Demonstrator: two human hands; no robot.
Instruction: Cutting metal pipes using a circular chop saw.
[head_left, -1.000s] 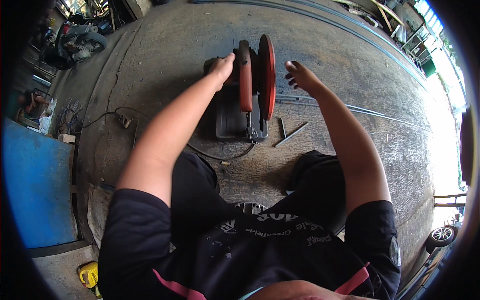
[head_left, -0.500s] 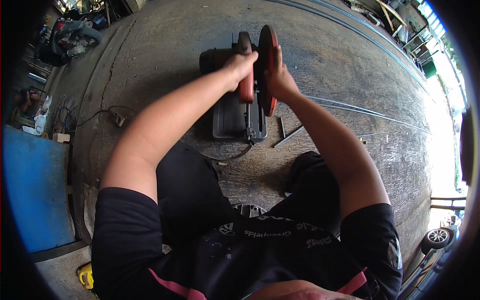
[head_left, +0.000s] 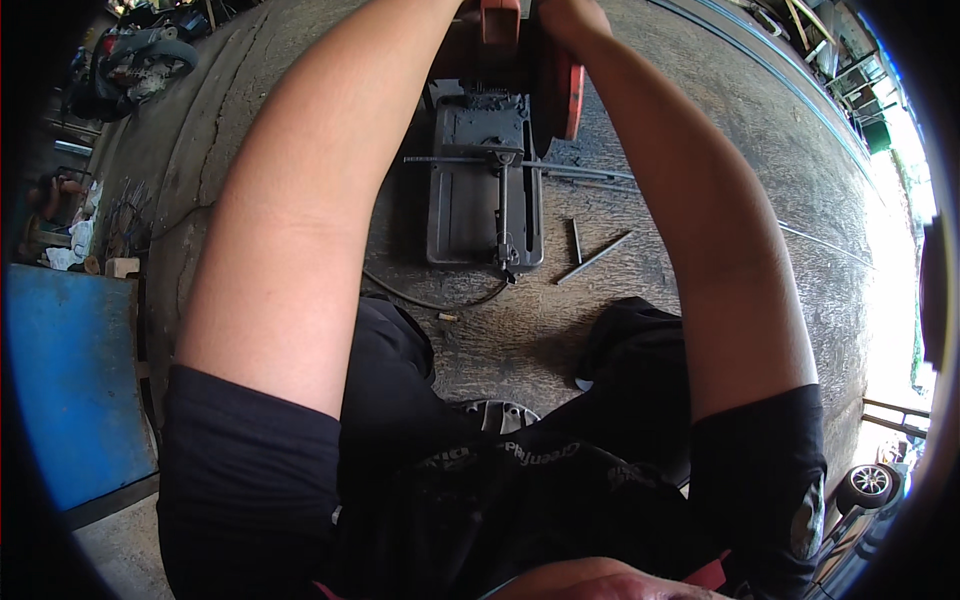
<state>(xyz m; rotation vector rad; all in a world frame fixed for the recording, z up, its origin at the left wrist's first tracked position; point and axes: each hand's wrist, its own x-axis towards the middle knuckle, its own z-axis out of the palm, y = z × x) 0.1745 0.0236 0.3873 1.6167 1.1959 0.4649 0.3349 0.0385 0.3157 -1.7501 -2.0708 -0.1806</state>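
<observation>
A chop saw stands on the ground ahead of me, its red-handled head [head_left: 500,28] raised at the upper edge of the view. My left forearm reaches up beside that head, and the hand itself lies beyond the picture's edge. Against the saw's red-rimmed round guard [head_left: 576,100] rests my right hand [head_left: 577,18], partly cut off, its fingers hidden. Below the head is the dark metal base [head_left: 462,220] with a vise screw [head_left: 503,205] along it. Thin metal rods [head_left: 590,175] lie crosswise at the vise and stick out to the right.
Two short metal offcuts [head_left: 596,256] lie right of the base. A black cable [head_left: 440,303] curves in front of it. Long metal bars [head_left: 740,55] stretch across the ground at upper right. A blue panel [head_left: 75,375] stands at left, and a motorcycle [head_left: 140,65] at upper left.
The saw's head and both my hands have moved up and away from me. The vise and the crosswise rods, hidden before, now show on the base.
</observation>
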